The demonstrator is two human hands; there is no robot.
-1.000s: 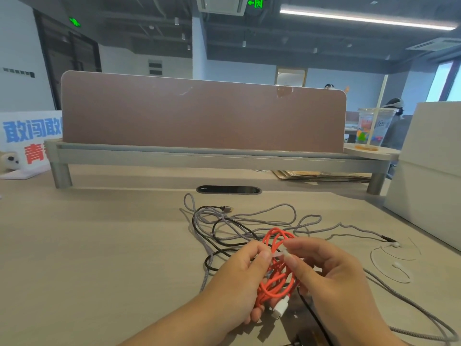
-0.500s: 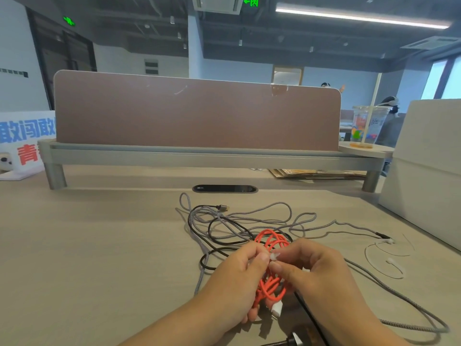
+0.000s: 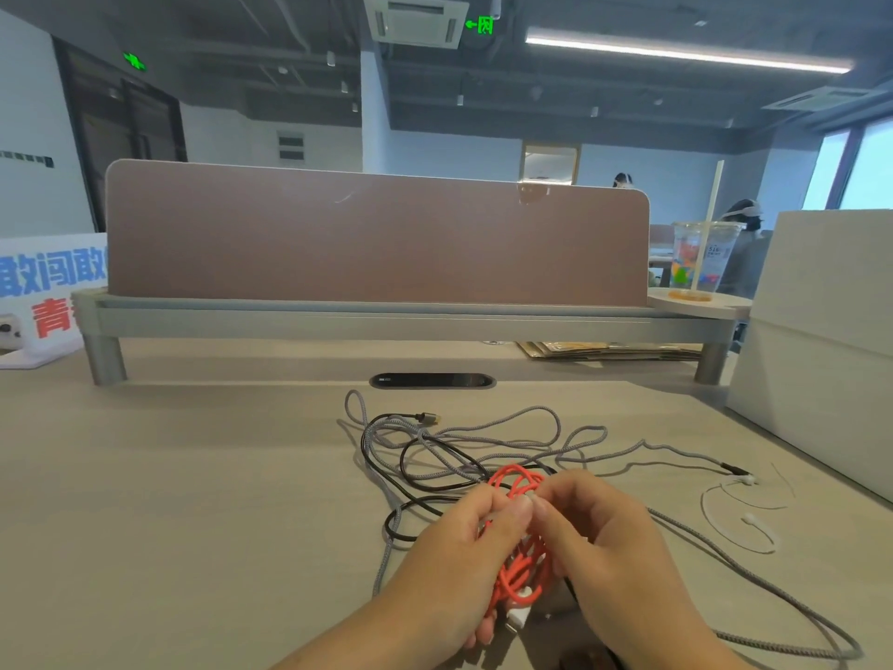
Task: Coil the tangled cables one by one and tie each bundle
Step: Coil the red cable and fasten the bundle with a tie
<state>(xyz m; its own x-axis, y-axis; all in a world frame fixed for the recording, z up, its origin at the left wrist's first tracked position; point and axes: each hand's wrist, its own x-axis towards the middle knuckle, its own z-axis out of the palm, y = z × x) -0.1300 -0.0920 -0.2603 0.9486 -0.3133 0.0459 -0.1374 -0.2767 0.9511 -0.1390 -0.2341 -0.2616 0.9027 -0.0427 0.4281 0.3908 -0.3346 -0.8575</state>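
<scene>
Office surface (image 3: pixel 193 500): both hands' fingers (image 3: pixel 512 512) pinch a tie on the orange cable (image 3: pixel 519 568); slipping could spring its coil into the grey cable (image 3: pixel 483 423).

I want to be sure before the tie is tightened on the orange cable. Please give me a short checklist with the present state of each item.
1. Orange cable is gathered into one bundle: ok, loops lie together between the hands.
2. Left hand supports the bundle: ok, it wraps the coil.
3. Right hand pinches something at the bundle's top, against the left thumb: ok; whether that is the tie, cannot tell.
4. White plug is tucked in: not ok, it hangs out at the bottom.
5. Bundle is free of the grey cable and black cable: cannot tell, the hands cover the crossing.
6. Spare white ties on the desk: ok.
</scene>
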